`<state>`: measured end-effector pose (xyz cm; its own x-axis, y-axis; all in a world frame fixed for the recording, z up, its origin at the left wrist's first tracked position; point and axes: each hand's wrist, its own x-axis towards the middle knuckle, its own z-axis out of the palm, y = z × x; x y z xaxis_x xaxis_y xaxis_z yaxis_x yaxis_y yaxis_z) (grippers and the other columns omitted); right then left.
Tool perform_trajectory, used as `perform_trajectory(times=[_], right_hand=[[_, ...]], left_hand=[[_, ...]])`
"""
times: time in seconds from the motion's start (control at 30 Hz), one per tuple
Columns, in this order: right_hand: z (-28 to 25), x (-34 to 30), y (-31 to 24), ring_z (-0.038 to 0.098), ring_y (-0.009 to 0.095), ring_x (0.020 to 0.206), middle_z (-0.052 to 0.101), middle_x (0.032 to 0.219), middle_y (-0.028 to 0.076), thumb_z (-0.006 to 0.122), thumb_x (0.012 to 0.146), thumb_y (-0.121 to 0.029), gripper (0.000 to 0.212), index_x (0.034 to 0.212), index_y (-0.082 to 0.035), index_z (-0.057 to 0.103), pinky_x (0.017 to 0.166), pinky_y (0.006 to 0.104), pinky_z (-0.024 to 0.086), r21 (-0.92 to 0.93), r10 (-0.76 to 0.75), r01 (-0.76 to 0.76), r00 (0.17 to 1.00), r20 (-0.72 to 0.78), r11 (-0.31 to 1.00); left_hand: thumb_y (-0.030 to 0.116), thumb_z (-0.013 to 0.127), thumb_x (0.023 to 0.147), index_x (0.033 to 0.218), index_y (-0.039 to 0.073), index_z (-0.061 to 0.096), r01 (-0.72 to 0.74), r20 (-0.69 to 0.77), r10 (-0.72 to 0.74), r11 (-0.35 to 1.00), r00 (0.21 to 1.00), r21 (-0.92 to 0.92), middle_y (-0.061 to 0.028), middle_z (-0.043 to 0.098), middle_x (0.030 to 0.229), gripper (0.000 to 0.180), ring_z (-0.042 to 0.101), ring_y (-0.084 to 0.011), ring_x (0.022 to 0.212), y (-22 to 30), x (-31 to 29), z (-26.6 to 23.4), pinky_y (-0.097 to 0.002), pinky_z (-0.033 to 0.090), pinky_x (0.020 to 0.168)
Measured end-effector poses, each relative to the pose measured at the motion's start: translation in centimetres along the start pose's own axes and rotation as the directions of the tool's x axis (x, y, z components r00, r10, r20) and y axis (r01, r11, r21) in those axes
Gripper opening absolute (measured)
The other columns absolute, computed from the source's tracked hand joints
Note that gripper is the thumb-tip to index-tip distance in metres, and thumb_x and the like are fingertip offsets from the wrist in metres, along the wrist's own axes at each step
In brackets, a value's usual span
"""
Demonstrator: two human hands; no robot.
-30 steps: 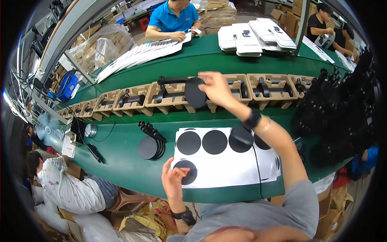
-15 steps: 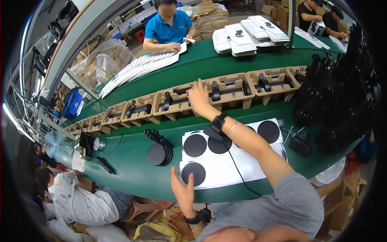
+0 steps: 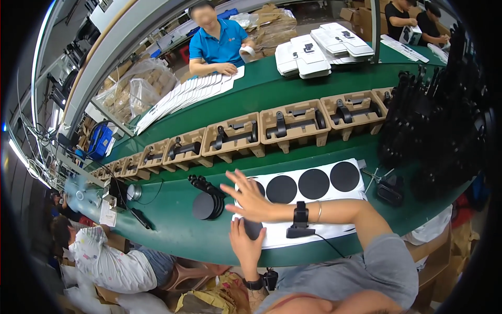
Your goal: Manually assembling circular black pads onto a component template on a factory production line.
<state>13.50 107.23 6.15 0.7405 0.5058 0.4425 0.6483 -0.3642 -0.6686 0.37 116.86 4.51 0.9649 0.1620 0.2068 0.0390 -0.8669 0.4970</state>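
Observation:
A white sheet [image 3: 293, 236] bearing several round black pads [image 3: 314, 183] lies on the green table in front of me. My right hand [image 3: 252, 203] is over its left part with the fingers spread and nothing in them. Just below it, my left hand [image 3: 246, 245] rests at the sheet's left edge, fingers stretched out beside a black pad [image 3: 253, 229] that it partly covers. Whether the left fingertips touch that pad I cannot tell. Left of my hands stand black parts with round bases [image 3: 204, 206], grouped together.
Brown pulp trays [image 3: 231, 150] holding black parts run in a row behind the sheet. At the right rises a large pile of black parts [image 3: 418, 125], with a small metal tripod [image 3: 372, 178] near it. Across the table a person in blue [image 3: 217, 42] handles white cards [image 3: 178, 98].
My right hand has come back from the trays to the sheet's left side. My left hand has moved slightly up onto the sheet's edge. The tray row has moved a little rightward.

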Motion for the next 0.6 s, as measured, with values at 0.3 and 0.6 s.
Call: perform_trajectory(times=[0.3, 0.6], right_hand=[[3.4, -2.1, 2.0, 0.043, 0.037, 0.118, 0.049, 0.123, 0.018, 0.059, 0.089, -0.015, 0.021, 0.104, -0.001, 0.056, 0.100, 0.0448, 0.038, 0.320, 0.040, 0.016, 0.985, -0.168, 0.947], [2.9, -0.5, 3.7, 0.050, 0.034, 0.084, 0.055, 0.088, 0.015, 0.056, 0.088, -0.008, 0.009, 0.091, 0.001, 0.057, 0.076, 0.0426, 0.041, 0.302, 0.056, 0.004, 0.980, -0.190, 0.953]], left_hand=[[0.027, 0.076, 0.070, 0.120, -0.005, 0.055, -0.023, -0.031, 0.029, 0.981, 0.999, 0.192, -0.0259, 0.054, 0.127, 0.063, 0.049, -0.0444, 0.120, -0.2, 1.3, 0.8, -0.0479, 0.043, 0.097], [0.029, 0.075, 0.070, 0.121, -0.006, 0.050, -0.019, 0.108, -0.009, 0.967, 0.994, 0.254, -0.0295, 0.051, 0.125, 0.067, 0.049, -0.0460, 0.119, 0.9, 3.7, 1.2, -0.0504, 0.041, 0.099]])
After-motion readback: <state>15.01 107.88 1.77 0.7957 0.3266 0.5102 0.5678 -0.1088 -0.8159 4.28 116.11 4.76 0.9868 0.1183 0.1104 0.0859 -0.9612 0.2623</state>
